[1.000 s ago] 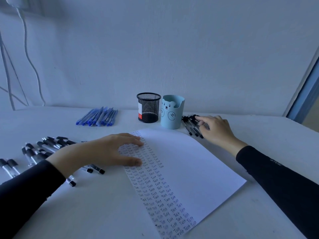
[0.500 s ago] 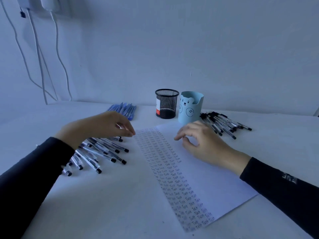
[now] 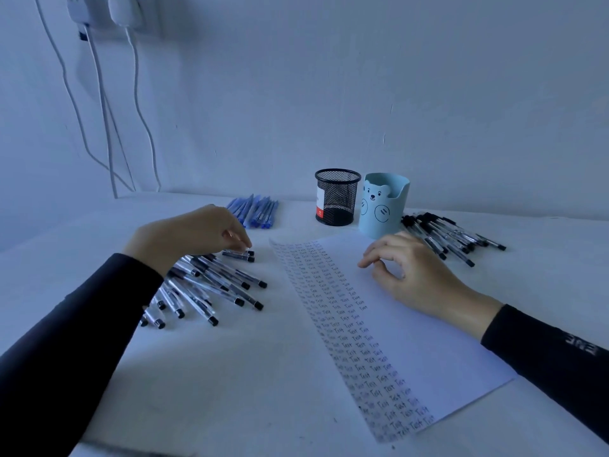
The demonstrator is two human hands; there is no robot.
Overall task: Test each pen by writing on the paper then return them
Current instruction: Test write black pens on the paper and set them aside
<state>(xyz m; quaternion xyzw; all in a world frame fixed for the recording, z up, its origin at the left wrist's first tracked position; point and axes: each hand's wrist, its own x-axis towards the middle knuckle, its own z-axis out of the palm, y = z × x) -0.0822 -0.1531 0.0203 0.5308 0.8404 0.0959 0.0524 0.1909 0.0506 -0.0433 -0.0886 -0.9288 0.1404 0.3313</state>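
- Head view: the left hand [image 3: 197, 235] curls down over the capped pens [image 3: 211, 285] fanned on the tabletop [image 3: 230, 374] left of the paper [image 3: 428, 341], fingertips at the farthest pen [image 3: 238, 255]; whether it is pinched, I cannot tell.
- The right hand [image 3: 412, 272] rests on the paper, loosely curled, holding nothing.
- These pens look light, stiff and smooth, likely to roll; pinch one mid-barrel.

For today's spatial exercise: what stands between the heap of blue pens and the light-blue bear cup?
The head view shows a black mesh pen pot there, close beside the bear cup.
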